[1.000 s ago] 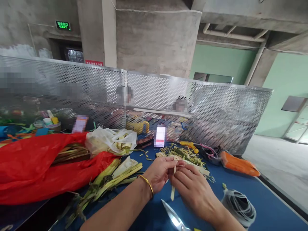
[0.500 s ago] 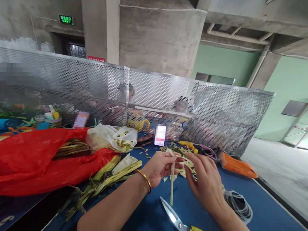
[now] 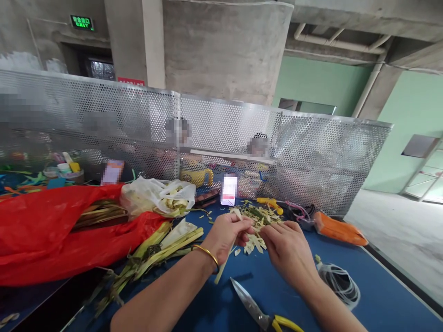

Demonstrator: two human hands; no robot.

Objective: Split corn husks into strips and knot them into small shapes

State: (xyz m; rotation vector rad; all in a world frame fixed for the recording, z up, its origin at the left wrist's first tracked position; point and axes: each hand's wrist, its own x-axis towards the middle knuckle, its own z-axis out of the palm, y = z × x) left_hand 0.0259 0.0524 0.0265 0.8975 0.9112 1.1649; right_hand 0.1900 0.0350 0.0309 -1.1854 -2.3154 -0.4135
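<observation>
My left hand is closed on a pale plant-fibre strip above the blue table. One end pokes up past its fingertips and the long end hangs slanting below the palm. Close beside it, my right hand is closed too, its fingers pinched at the strip's other part; the fingertips partly hide it. Below the hands lie scissors with yellow handles, blades spread a little. Pale and green strip scraps are heaped behind the hands.
To the left lie plant stalks, a red plastic bag and a white bag. An orange packet and coiled clear cord are at right. A phone stands before the perforated metal screen; people sit behind it.
My right hand's spread fingers have closed and come down toward the left hand. The strip's hanging end has swung left, under my left wrist. The view has shifted slightly.
</observation>
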